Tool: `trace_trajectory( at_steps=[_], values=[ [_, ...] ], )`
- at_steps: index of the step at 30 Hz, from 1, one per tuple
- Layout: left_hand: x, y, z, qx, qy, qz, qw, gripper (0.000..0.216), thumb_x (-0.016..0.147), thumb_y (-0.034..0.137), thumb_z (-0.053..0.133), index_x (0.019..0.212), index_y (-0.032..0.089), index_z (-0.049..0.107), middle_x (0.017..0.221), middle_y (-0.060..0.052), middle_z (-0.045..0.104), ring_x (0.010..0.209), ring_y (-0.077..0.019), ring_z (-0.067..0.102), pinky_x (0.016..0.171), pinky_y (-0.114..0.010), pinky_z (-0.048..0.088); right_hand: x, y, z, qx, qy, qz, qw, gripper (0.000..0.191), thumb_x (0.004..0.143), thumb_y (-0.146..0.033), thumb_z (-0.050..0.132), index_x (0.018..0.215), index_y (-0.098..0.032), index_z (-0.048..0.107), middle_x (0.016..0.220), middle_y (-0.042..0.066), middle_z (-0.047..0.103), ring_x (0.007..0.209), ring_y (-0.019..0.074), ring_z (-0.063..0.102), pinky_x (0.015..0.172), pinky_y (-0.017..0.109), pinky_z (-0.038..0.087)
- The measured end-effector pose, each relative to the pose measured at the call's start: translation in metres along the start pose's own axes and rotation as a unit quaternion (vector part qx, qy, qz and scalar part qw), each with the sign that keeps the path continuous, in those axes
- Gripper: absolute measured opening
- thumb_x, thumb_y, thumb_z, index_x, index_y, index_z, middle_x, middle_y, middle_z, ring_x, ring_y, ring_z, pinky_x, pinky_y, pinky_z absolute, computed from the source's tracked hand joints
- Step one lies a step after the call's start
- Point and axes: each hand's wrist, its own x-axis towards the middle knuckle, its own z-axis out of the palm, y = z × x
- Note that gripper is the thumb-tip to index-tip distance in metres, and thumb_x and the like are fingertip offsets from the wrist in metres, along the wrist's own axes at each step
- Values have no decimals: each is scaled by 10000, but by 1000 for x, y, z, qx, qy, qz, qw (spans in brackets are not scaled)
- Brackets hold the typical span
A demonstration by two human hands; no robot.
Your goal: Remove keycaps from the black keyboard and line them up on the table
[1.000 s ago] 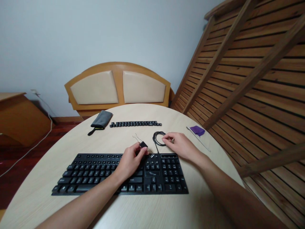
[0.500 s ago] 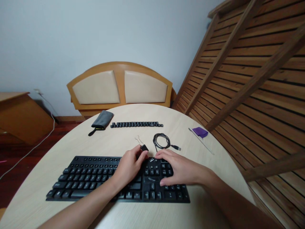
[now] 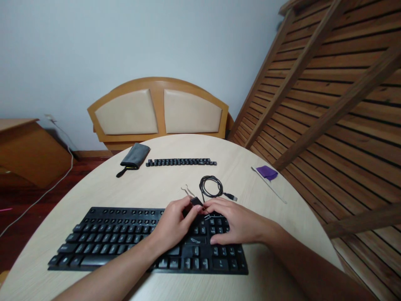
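Clock positions are read on the visible desk, 12 o'clock at its far edge. A pale wall (image 3: pixel 175 42) forms the background; a slatted wooden panel (image 3: pixel 328 104) leans from 1 to 4 o'clock; the round desk (image 3: pixel 169 182) carries the work items. A headboard (image 3: pixel 160 113) with two cream panels stands beyond 12 o'clock; a wooden cabinet (image 3: pixel 28 159) stands beyond 10 o'clock. The black keyboard (image 3: pixel 103 230) lies flat from 8 to 5 o'clock; its two far rows appear as small square mounts. The left hand (image 3: pixel 173 219) is above the keyboard, thumb and fingers pinched on the tool; the right hand (image 3: pixel 241 219) is over the number pad, thumb spread from the fingers; contact between its fingertips and the tool cannot be confirmed. A grey pouch (image 3: pixel 135 156) lies at 11 o'clock; a row of loose black keycaps (image 3: pixel 181 161) lies at 12 o'clock; a coiled black cable (image 3: pixel 201 183) lies at 1 o'clock, its plug (image 3: pixel 231 196) directed to 4 o'clock. A thin metal rod (image 3: pixel 269 186) lies at 2 o'clock, just beside a purple cloth (image 3: pixel 266 172). The tool (image 3: pixel 196 202), a black grip with wire prongs, is at the keyboard's far edge; the prongs point to 11 o'clock.
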Motion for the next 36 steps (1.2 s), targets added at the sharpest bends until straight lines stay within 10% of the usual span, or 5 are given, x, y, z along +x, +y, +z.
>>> trace_trajectory(
  at_steps=[15, 27, 36],
  values=[
    [3, -3, -2, -30, -40, -6, 999, 286, 911, 382, 538, 821, 170, 708, 760, -41, 701, 705, -179, 594, 669, -291, 458, 0, 3, -13, -18, 0, -26, 999, 270, 756, -173, 651, 1020, -218, 618, 1155, 51, 657, 1043, 206, 597, 932, 347, 445],
    [-2, 7, -2, 10, -89, 116, 989, 210, 940, 322, 542, 950, 233, 731, 951, -53, 723, 902, -188, 655, 842, -310, 499, -1, 7, -12, -14, 1, -38, 999, 197, 791, -181, 618, 985, -211, 628, 1178, 61, 655, 1090, 204, 599, 968, 355, 437],
    [-5, 1, 2, 78, -72, 85, 991, 248, 950, 350, 514, 965, 225, 727, 906, -65, 733, 831, -210, 667, 794, -336, 511, 1, 9, -8, -20, 12, -32, 999, 151, 803, -254, 657, 946, -207, 645, 1135, 59, 673, 1045, 202, 615, 935, 345, 453]
  ],
)
